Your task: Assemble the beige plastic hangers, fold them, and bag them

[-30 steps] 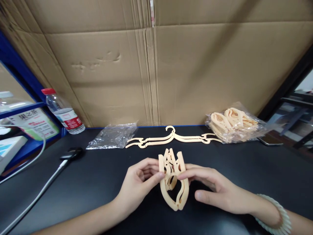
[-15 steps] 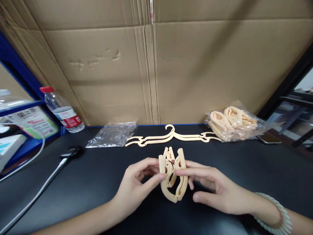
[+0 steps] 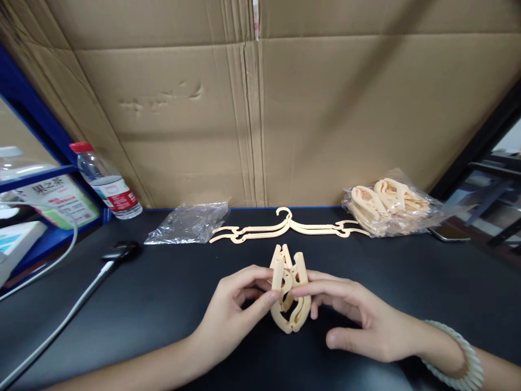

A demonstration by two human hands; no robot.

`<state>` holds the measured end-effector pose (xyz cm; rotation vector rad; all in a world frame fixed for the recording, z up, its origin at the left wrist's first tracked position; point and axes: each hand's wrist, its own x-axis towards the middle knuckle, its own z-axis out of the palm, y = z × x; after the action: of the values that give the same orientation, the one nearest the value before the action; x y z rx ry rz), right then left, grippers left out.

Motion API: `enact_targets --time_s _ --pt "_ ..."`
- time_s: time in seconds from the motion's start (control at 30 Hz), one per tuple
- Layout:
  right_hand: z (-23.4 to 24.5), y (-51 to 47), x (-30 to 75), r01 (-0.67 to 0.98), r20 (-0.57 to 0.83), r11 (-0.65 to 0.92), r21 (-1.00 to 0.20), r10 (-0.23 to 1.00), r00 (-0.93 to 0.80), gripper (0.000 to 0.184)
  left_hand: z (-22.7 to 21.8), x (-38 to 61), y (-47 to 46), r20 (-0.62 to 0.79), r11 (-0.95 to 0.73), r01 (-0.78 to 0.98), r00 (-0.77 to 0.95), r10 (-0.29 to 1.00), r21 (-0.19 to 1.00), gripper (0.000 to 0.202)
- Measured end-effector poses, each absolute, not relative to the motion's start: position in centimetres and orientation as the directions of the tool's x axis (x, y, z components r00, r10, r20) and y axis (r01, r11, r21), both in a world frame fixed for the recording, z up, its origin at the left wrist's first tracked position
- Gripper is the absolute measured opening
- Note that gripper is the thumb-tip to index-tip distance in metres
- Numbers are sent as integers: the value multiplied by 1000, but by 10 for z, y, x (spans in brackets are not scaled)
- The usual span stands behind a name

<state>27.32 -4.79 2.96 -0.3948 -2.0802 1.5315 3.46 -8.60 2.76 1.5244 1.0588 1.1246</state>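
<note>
A cream plastic folding clothes hanger (image 3: 301, 309), folded up compactly, stands between my hands above the black table. My left hand (image 3: 240, 304) pinches its left side, thumb in front and fingers behind. From the right, my right hand (image 3: 354, 309) grips its other side with the index finger across the front and other fingers beside and behind it. The right thumb sticks out below, apart from the hanger. Behind my hands lies an unfolded cream hanger (image 3: 313, 228), its hook toward the cardboard. Part of the folded hanger is hidden by my fingers.
Against the cardboard wall (image 3: 183, 108) lie a crumpled clear bag (image 3: 187, 222) and, at the right, a plastic bag of folded hangers (image 3: 386, 206). A phone (image 3: 450, 233) is beside it. On the left are a red-capped bottle (image 3: 116, 190) and a black plug (image 3: 121, 251) with white cable.
The folded hanger's left side has moved inward, so its two sides stand closer together. My left hand has shifted slightly right; the right thumb has moved a little farther from the hanger.
</note>
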Motion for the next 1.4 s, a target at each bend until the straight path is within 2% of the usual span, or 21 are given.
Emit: enact_targets --time_s 0.1,0.2,0.4,0.53,0.6,0.67,0.73,0.8,0.87,1.0,1.13,1.3,1.4 --pt "30 -47 274 -86 231 286 -954 521 -822 53 26 33 -83 147 -161 99 139 979 982 14" --pt "30 -47 276 -45 220 318 -947 540 -812 51 25 32 -81 135 -146 116 97 986 982 16" --pt "35 -48 276 10 223 412 -911 515 -828 48 23 36 -84 116 -143 185 149 982 972 18" --pt "38 -45 275 32 156 310 -950 564 -811 42 22 35 -83 112 -136 151 159 981 979 19" --pt "36 -40 277 14 153 256 -967 617 -772 41 22 33 -82 159 -190 185 173 972 964 18" --pt "31 -34 279 1 165 230 -973 703 -692 36 21 29 -80 250 -307 297 215 944 904 19" --pt "25 -26 282 39 148 207 -978 809 -569 30 19 27 -79 334 -447 423 316 888 788 23" --pt "18 -18 284 141 91 173 -975 887 -453 31 18 25 -79 355 -557 497 446 821 665 29" --pt "14 -13 286 249 55 171 -953 908 -415 37 18 24 -80 329 -634 530 560 760 563 34" --pt "10 -13 286 370 106 294 -881 886 -452 40 19 23 -84 241 -719 572 691 682 396 37" --pt "12 -21 286 483 151 422 -767 850 -504 37 20 22 -87 218 -748 585 722 656 314 39" --pt "11 -25 285 495 270 635 -594 736 -621 36 19 20 -89 192 -745 609 725 662 272 40" --pt "10 -25 285 474 257 719 -509 652 -713 34 19 19 -88 180 -733 617 717 673 287 41"
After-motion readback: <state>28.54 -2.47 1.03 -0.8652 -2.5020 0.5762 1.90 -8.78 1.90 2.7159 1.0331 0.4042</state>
